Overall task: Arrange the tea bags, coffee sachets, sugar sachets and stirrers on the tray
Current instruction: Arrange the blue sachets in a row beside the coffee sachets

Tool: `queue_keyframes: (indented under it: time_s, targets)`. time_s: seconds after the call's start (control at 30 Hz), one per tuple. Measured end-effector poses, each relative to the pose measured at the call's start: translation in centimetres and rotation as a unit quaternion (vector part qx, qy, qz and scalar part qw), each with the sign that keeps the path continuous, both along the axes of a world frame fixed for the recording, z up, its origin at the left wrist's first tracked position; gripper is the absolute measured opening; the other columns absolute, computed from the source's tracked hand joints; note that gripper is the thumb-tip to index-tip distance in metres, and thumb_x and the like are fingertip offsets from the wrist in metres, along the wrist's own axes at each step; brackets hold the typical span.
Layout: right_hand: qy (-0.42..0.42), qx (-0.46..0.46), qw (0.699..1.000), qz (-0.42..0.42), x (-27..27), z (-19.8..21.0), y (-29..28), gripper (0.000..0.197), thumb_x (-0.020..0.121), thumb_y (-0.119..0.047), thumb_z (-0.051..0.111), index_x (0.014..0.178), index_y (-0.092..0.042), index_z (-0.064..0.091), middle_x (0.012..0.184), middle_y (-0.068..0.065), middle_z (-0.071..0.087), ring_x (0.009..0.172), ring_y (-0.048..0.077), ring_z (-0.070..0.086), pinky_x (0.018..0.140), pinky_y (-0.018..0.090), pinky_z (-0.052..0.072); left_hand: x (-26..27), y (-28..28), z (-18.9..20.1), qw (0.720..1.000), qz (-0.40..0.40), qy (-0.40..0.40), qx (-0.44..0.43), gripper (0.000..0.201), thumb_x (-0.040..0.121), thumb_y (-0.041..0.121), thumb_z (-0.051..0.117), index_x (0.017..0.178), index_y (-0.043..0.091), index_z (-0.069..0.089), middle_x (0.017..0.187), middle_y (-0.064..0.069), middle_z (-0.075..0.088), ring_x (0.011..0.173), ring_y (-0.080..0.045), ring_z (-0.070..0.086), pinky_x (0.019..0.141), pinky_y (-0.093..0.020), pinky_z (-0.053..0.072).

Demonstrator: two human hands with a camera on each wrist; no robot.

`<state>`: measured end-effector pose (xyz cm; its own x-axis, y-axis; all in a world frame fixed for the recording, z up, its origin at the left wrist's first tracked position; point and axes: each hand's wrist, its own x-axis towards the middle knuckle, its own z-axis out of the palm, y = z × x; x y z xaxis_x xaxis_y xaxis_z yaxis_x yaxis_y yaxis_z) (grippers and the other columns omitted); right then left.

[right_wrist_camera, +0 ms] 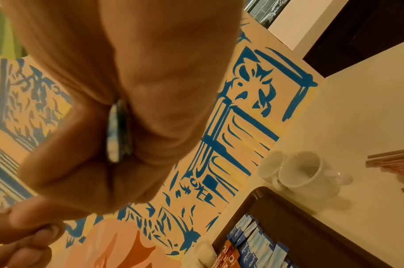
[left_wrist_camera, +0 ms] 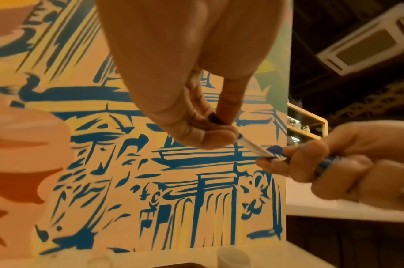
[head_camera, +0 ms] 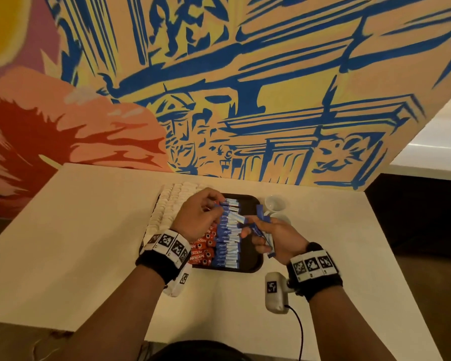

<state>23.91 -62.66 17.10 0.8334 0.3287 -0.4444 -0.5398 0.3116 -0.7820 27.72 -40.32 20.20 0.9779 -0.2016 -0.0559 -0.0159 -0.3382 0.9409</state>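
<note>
The left hand [head_camera: 201, 217] pinches one blue sachet [left_wrist_camera: 253, 146] above the tray's [head_camera: 253, 256] far left corner. The right hand [head_camera: 274, 235] grips a bundle of blue sachets [head_camera: 262, 225] over the tray's right edge. On the tray lie a blue row [head_camera: 228, 241] and a red row [head_camera: 202, 250]; its right strip is bare. Two cups [right_wrist_camera: 297, 172] stand just beyond the far right corner, stirrers [right_wrist_camera: 400, 163] farther right on the table [head_camera: 89, 230].

Blue-white sachets [head_camera: 229, 235], red sachets [head_camera: 202, 250], dark tray [head_camera: 253, 256], white cups [right_wrist_camera: 304, 174].
</note>
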Motion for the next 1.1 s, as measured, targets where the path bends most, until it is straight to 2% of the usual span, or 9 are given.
queue_keyframes:
  time_s: [0.1, 0.23, 0.37, 0.47, 0.53, 0.67, 0.8, 0.93, 1.1]
  targets:
    - [0.007, -0.009, 1.000, 0.014, -0.6, 0.1, 0.2, 0.036, 0.109, -0.024, 0.038, 0.134, -0.001, 0.049, 0.089, 0.016, 0.065, 0.051, 0.010, 0.039, 0.040, 0.018, 0.031, -1.2, 0.1, -0.3, 0.986, 0.016, -0.103, 0.127, 0.018, 0.095, 0.016, 0.061, 0.092, 0.031, 0.071, 0.093, 0.009, 0.071, 0.083, -0.009, 0.066, 0.075, -0.028, 0.054]
    - [-0.016, -0.054, 0.998, 0.036, -1.0, 0.5, 1.0, 0.032, 0.110, -0.027, 0.040, 0.131, -0.004, 0.050, 0.089, 0.018, 0.070, 0.052, 0.011, 0.037, 0.040, 0.019, 0.031, -3.2, -0.7, -0.6, 0.962, -0.040, -0.177, 0.206, 0.017, 0.097, 0.020, 0.061, 0.107, 0.026, 0.074, 0.108, 0.007, 0.070, 0.097, -0.009, 0.062, 0.090, -0.029, 0.051]
    - [-0.035, -0.090, 0.995, 0.027, -1.1, 1.5, 1.7, 0.010, 0.109, -0.019, 0.043, 0.107, -0.017, 0.052, 0.074, 0.012, 0.064, 0.052, 0.014, 0.036, 0.043, 0.021, 0.027, -4.5, -1.5, -0.7, 0.943, -0.099, -0.194, 0.252, 0.025, 0.097, 0.036, 0.062, 0.117, 0.025, 0.071, 0.109, 0.006, 0.066, 0.100, -0.008, 0.057, 0.091, -0.028, 0.047]
    - [-0.020, -0.094, 0.995, 0.024, -0.7, 1.7, 2.1, 0.018, 0.107, -0.015, 0.049, 0.115, -0.029, 0.045, 0.070, 0.007, 0.051, 0.052, 0.015, 0.040, 0.042, 0.022, 0.029, -4.7, -1.9, -0.8, 0.936, -0.131, -0.185, 0.270, 0.028, 0.097, 0.044, 0.060, 0.117, 0.027, 0.070, 0.108, 0.007, 0.067, 0.099, -0.008, 0.056, 0.088, -0.029, 0.047]
    - [-0.017, -0.098, 0.994, 0.040, -0.2, 1.7, 2.3, 0.026, 0.106, -0.015, 0.050, 0.125, -0.030, 0.041, 0.072, 0.008, 0.049, 0.052, 0.015, 0.040, 0.042, 0.022, 0.029, -4.5, -1.9, -0.7, 0.942, -0.118, -0.190, 0.248, 0.023, 0.096, 0.041, 0.062, 0.110, 0.027, 0.073, 0.099, 0.008, 0.067, 0.091, -0.006, 0.055, 0.082, -0.027, 0.044]
    - [-0.052, -0.081, 0.992, 0.084, 0.4, 2.1, 2.3, 0.022, 0.108, -0.018, 0.045, 0.130, -0.015, 0.045, 0.077, 0.010, 0.055, 0.055, 0.017, 0.047, 0.043, 0.025, 0.036, -3.6, -1.5, -0.3, 0.963, -0.084, -0.181, 0.181, 0.014, 0.090, 0.034, 0.072, 0.087, 0.022, 0.078, 0.082, 0.009, 0.068, 0.077, -0.006, 0.060, 0.072, -0.028, 0.048]
    - [-0.088, -0.119, 0.985, 0.083, 1.3, 1.8, 1.3, 0.035, 0.110, -0.024, 0.039, 0.134, -0.003, 0.054, 0.092, 0.018, 0.068, 0.061, 0.019, 0.054, 0.047, 0.026, 0.046, -2.4, -0.9, -0.4, 0.976, 0.002, -0.153, 0.152, 0.010, 0.087, 0.035, 0.075, 0.083, 0.026, 0.077, 0.077, 0.010, 0.070, 0.071, -0.006, 0.062, 0.069, -0.031, 0.052]
    - [-0.064, -0.141, 0.988, -0.011, 2.3, 1.3, 0.4, 0.029, 0.108, -0.030, 0.046, 0.103, -0.005, 0.059, 0.083, 0.008, 0.065, 0.050, 0.010, 0.038, 0.042, 0.021, 0.033, -0.7, 0.0, -1.2, 0.986, 0.113, -0.081, 0.095, 0.014, 0.085, 0.036, 0.077, 0.083, 0.023, 0.078, 0.081, 0.012, 0.073, 0.077, -0.004, 0.066, 0.075, -0.026, 0.053]
    - [-0.098, -0.194, 0.975, -0.045, 3.8, 1.0, 0.4, 0.025, 0.095, -0.033, 0.068, 0.095, -0.008, 0.069, 0.082, 0.016, 0.051, 0.048, 0.010, 0.033, 0.043, 0.022, 0.030, 0.7, 0.3, -1.3, 0.997, 0.073, -0.009, 0.029, 0.016, 0.084, 0.033, 0.079, 0.077, 0.019, 0.077, 0.069, 0.003, 0.074, 0.066, -0.014, 0.069, 0.066, -0.024, 0.054]
